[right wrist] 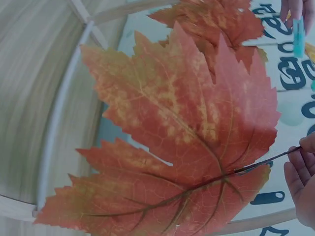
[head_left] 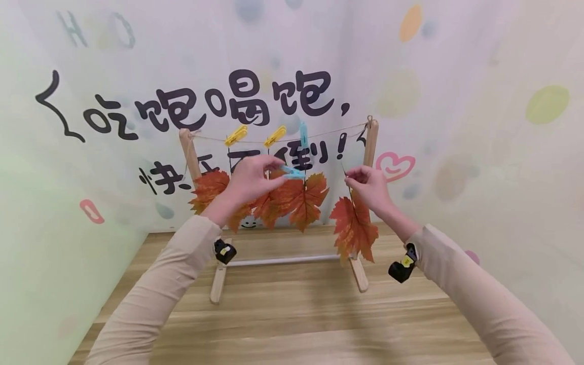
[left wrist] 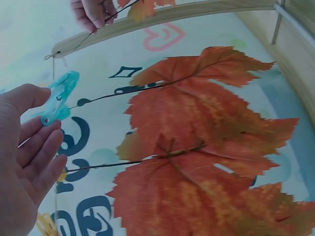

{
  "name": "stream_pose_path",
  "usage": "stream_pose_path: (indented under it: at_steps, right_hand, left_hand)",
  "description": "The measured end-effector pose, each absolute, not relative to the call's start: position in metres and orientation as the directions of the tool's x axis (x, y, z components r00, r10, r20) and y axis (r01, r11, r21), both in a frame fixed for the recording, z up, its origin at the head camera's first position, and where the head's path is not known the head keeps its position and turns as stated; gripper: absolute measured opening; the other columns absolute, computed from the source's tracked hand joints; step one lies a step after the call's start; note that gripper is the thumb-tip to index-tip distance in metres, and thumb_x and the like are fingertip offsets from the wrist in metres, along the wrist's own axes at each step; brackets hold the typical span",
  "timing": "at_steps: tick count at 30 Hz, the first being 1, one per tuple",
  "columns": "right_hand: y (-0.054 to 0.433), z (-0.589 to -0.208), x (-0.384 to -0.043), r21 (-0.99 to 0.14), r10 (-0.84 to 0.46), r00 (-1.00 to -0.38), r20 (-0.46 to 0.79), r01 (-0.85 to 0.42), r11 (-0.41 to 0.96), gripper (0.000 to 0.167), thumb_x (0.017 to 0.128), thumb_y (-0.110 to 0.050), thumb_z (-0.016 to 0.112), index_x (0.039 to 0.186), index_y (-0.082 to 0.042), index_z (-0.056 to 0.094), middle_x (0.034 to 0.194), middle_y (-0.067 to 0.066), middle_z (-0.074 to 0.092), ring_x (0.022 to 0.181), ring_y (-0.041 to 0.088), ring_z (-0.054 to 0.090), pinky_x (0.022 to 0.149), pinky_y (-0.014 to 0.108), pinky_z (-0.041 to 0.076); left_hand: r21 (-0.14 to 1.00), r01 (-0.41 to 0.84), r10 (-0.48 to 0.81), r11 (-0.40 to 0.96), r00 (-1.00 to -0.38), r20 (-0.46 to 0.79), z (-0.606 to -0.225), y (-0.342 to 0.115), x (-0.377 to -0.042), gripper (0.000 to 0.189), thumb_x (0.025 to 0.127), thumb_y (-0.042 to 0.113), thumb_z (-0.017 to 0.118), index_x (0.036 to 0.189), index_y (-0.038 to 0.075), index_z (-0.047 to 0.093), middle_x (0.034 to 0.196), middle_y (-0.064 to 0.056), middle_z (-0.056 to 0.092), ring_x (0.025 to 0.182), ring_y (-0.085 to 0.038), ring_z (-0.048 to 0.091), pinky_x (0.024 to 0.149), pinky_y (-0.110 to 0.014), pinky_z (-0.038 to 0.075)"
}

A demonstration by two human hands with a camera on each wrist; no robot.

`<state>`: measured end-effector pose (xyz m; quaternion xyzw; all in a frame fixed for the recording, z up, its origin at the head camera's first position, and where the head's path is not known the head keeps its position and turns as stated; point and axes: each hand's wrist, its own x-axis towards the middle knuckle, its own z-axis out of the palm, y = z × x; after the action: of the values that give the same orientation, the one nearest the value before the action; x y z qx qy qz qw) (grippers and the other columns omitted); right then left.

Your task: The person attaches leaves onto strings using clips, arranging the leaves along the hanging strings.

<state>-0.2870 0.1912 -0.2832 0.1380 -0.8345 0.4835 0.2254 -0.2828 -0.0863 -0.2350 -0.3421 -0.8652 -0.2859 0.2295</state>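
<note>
My left hand (head_left: 253, 178) pinches a light blue clothespin (head_left: 293, 173) between thumb and fingers, in front of the hanging leaves. In the left wrist view the same clothespin (left wrist: 60, 98) sits at the thumb tip. My right hand (head_left: 368, 188) pinches the thin dark stem of an orange-red artificial maple leaf (head_left: 355, 230), which hangs below the fingers beside the right post. The right wrist view shows this leaf (right wrist: 187, 152) close up. Several similar leaves (head_left: 304, 203) hang from a twine line (head_left: 335, 133), partly hidden by my left hand.
Two yellow clothespins (head_left: 276, 136) and another light blue clothespin (head_left: 303, 135) are clipped on the twine. The line runs between a left wooden post (head_left: 189, 152) and a right wooden post (head_left: 371, 144). A pale rod (head_left: 287, 260) joins their feet above the wooden tabletop (head_left: 274, 314).
</note>
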Motion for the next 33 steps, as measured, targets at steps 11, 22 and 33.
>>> stream_pose_path:
  at_steps: [11, 22, 33]
  right_hand:
    - [0.188, -0.257, -0.294, -0.74, 0.056, -0.835, 0.547, -0.451, 0.5, 0.021, 0.086, -0.01, 0.061, 0.099, 0.005, 0.063, 0.09, 0.019, 0.063, 0.068, 0.006, 0.053, 0.063, 0.012, 0.043]
    - [0.178, -0.24, -0.314, -0.756, 0.148, -0.795, 0.589, -0.476, 0.45, 0.018, 0.084, -0.006, 0.062, 0.097, 0.006, 0.064, 0.086, 0.013, 0.064, 0.067, 0.003, 0.054, 0.064, 0.013, 0.044]
    - [0.167, -0.231, -0.319, -0.817, 0.168, -0.845, 0.508, -0.411, 0.405, 0.022, 0.087, -0.014, 0.061, 0.104, -0.001, 0.064, 0.097, 0.012, 0.062, 0.083, 0.019, 0.058, 0.071, 0.017, 0.048]
  left_hand:
    - [0.434, 0.7, 0.323, 0.566, -0.673, 0.665, -0.169, -0.065, -0.303, 0.03, 0.076, 0.015, 0.072, 0.1, 0.001, 0.063, 0.096, -0.011, 0.066, 0.086, -0.019, 0.06, 0.074, -0.027, 0.048]
    - [0.575, 0.61, 0.278, 0.545, -0.779, 0.562, -0.141, -0.044, -0.322, 0.03, 0.079, 0.019, 0.07, 0.105, 0.005, 0.062, 0.1, -0.004, 0.063, 0.09, -0.011, 0.057, 0.08, -0.016, 0.043]
    - [0.63, 0.584, 0.281, 0.511, -0.807, 0.52, -0.148, -0.031, -0.337, 0.028, 0.081, 0.016, 0.067, 0.104, 0.001, 0.061, 0.1, -0.01, 0.061, 0.087, -0.014, 0.057, 0.079, -0.016, 0.044]
